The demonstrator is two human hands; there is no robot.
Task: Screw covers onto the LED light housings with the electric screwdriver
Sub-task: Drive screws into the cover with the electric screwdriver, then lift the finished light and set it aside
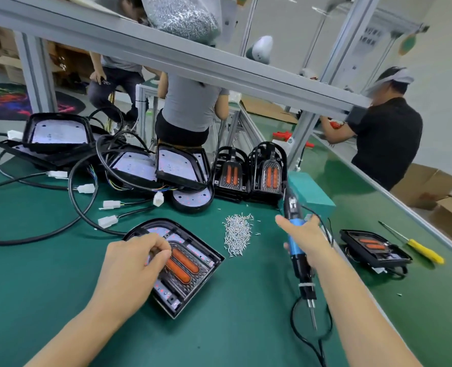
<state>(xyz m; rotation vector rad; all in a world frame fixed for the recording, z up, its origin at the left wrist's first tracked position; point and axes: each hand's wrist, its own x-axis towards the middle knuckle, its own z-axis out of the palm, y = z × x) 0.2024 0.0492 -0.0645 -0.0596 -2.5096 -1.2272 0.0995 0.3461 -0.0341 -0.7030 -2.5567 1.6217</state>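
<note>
Green matting covers the surface (219, 327) of this assembly line, with other people working at benches beyond the aluminium frame.

At the front, the left hand (129, 263) rests on the housing (177, 266), its fingers curled at the upper edge of the cover (182, 262) with the two orange lenses — pinching or nudging it, though whether a screw sits under the fingertips cannot be told. The right hand (305, 237) is closed round the blue body of the screwdriver (297, 250), whose bit points down toward the person, well apart from the housing.

The step in hand looks like seating the cover before driving. To do it well, the cover should sit flat and square in the housing, its holes lined up, and the left hand should hold it down while the bit comes in upright over each hole; a tilted bit would likely slip or strip the screw.

Between the hands, just beyond, lies a heap of screws (238, 234). Right of the screwdriver sits another housing (376, 247) with its cover on, and beside that a yellow hand driver (423, 251). Farther back stand stacked covers (251, 173) and open housings (129, 165) tangled in black cables (79, 202).
</note>
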